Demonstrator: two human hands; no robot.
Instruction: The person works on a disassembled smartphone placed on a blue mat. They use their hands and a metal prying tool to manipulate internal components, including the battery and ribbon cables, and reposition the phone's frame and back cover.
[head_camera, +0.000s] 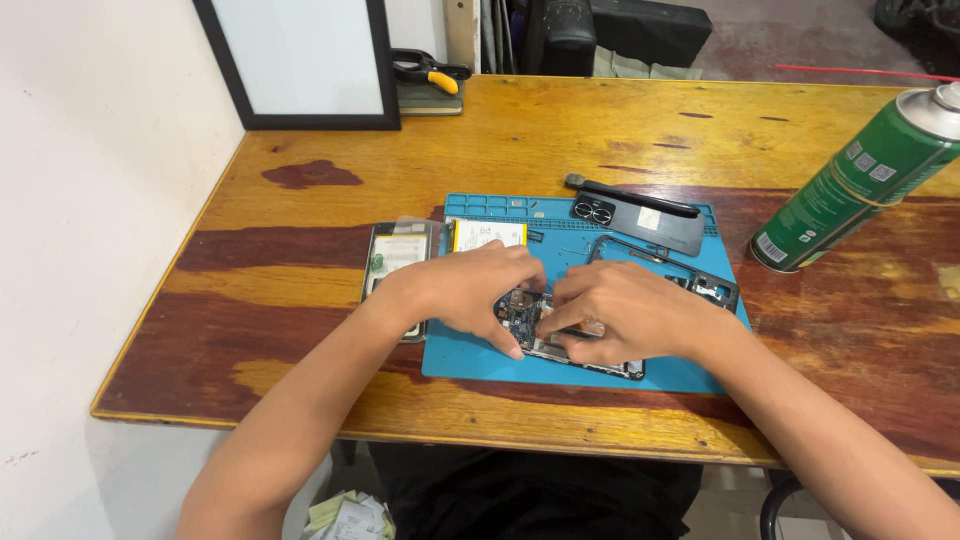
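The opened phone (545, 335) lies on the blue mat (460, 360), pinched between left hand (475, 290) and right hand (625, 310) fingers.

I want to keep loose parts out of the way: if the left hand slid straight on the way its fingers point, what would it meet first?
Probably the right hand: the left hand points rightward across the opened phone, and the two hands' fingertips nearly meet there. How near they really are is hard to judge.
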